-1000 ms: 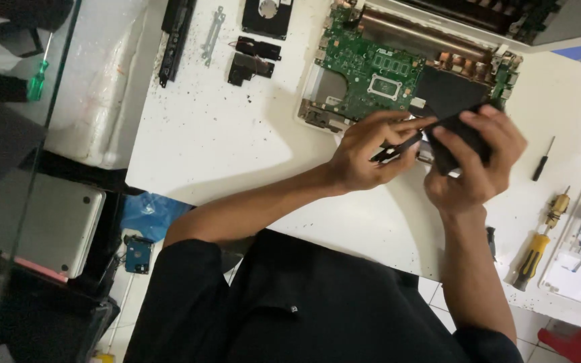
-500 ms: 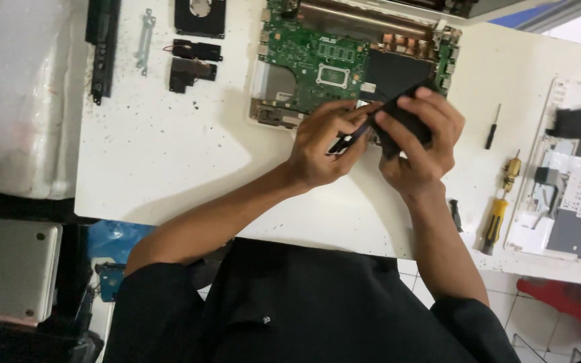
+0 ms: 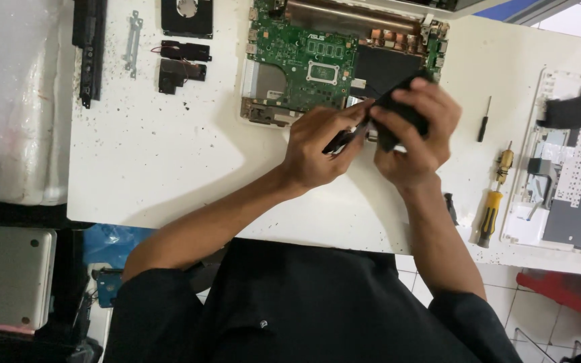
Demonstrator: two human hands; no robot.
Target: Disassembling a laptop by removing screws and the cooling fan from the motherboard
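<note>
Both hands sit slightly lower than before. Left hand (image 3: 317, 148) fingers pinch a thin dark tool (image 3: 344, 139); right hand (image 3: 411, 138) fingers clamp a flat black plastic component (image 3: 398, 107), just below the green circuit board (image 3: 304, 64) on the white desk (image 3: 169, 161). Slippage risk: tool tip could gouge the component.

Packages, labels, signs, screens: one candidate item, a crumpled blue plastic bag (image 3: 112, 245), lying below the table edge, well down and to the left of the left hand (image 3: 317, 148). No labels, signs or screens are showing.
</note>
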